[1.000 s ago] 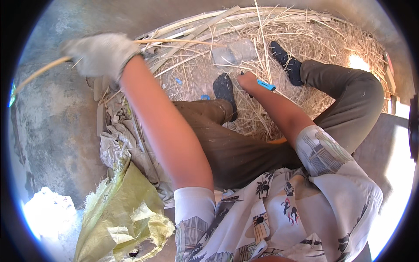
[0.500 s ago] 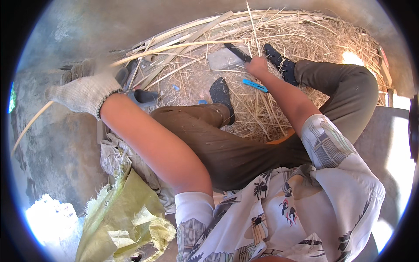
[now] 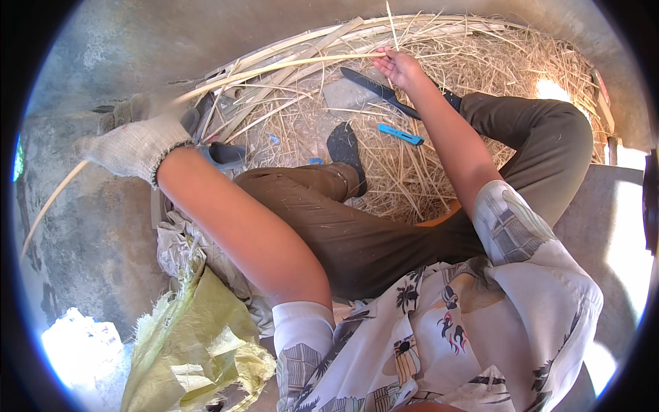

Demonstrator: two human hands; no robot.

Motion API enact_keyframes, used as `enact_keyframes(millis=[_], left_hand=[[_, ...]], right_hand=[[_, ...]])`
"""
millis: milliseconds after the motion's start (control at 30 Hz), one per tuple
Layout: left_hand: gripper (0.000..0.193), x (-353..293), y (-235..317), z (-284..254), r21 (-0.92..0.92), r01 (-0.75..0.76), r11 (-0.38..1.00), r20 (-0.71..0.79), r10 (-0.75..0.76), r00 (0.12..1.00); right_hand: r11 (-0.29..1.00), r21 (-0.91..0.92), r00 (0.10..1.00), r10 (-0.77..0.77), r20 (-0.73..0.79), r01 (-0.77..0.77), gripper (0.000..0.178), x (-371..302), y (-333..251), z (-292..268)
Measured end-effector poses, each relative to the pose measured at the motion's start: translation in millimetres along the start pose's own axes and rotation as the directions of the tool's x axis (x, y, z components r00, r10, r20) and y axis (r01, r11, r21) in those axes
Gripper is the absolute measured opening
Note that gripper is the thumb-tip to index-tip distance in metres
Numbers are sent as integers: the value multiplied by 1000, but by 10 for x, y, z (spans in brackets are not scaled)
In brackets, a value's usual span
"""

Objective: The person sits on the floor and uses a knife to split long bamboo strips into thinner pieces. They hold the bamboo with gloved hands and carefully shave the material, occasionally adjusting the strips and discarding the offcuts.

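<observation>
In a cream knitted glove, my left hand [image 3: 134, 143] is closed around a long pale bamboo strip [image 3: 288, 63]; the glove's fingers are partly blurred. The strip's thin tail curves down to the left behind that hand. Beyond my feet, the bare fingers of my right hand [image 3: 399, 66] pinch the strip's far end. Just below the right hand a dark-bladed knife [image 3: 374, 88] lies across a grey block [image 3: 338, 97], its handle close to my right foot. A blue box cutter [image 3: 400, 134] rests on the shavings beneath my right forearm.
Fine shavings [image 3: 511, 65] cover the floor ahead, with split bamboo slats [image 3: 312, 51] along the wall. Grey footwear [image 3: 225, 154] sits by my left wrist. A torn yellow-green woven sack [image 3: 206, 329] lies beside my left side. My legs bend across the middle.
My right hand has let go of the knife, now lying down, and moved up to the end of the bamboo strip. My left hand has barely moved.
</observation>
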State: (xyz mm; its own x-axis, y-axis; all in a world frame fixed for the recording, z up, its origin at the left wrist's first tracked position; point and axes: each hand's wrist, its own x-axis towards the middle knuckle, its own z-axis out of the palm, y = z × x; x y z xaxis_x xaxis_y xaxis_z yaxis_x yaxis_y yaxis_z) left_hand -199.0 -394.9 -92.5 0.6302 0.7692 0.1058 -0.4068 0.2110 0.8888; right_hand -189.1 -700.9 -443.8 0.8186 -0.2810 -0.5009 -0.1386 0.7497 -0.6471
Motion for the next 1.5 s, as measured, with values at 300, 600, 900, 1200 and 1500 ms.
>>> enact_keyframes(millis=[300,600,900,1200,1500], left_hand=[[50,285,-84,-53,-129,-72,989,-90,60,994],[67,39,50,-69,-155,27,988,-30,-32,999],[45,205,114,-108,-128,-76,989,-45,71,996],[47,58,71,-74,-6,-77,997,35,77,996],[50,259,134,-163,-61,-60,996,74,65,995]], right_hand=[[948,316,999,-45,20,37,18,-65,-142,81],[640,-534,798,-591,117,552,17,-249,-201,83],[-134,-970,818,-522,243,202,35,22,-241,-547],[728,-671,930,328,164,-138,46,-265,-357,-69],[913,-402,974,17,225,77,27,-262,-297,-2]])
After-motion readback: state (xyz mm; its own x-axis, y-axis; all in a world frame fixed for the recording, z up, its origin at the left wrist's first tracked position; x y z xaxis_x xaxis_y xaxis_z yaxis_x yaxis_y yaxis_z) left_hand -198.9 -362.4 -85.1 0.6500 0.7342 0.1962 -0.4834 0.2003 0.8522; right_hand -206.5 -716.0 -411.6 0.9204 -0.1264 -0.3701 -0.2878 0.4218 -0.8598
